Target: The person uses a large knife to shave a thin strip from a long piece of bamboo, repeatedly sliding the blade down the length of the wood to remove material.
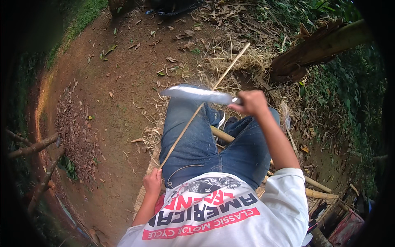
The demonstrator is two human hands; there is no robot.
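My right hand [252, 103] is closed round the dark handle of a machete [201, 94], whose broad blade points left above my knees and is slightly smeared by motion. A long thin bamboo strip [183, 131] runs slantwise from my left hip, over my thigh, to the ground ahead. My left hand [153, 181] grips its near end beside my hip. The blade crosses over the strip near its middle; whether the two touch I cannot tell. One thin curled shaving [183, 167] lies on my jeans.
Pale shavings [222, 61] litter the ground around my feet. A thick trunk [296, 61] stands at the far right, with green plants behind it. Bamboo poles [319, 193] lie to my right, and one pole [222, 134] passes between my legs. Branches [37, 146] jut in at the left.
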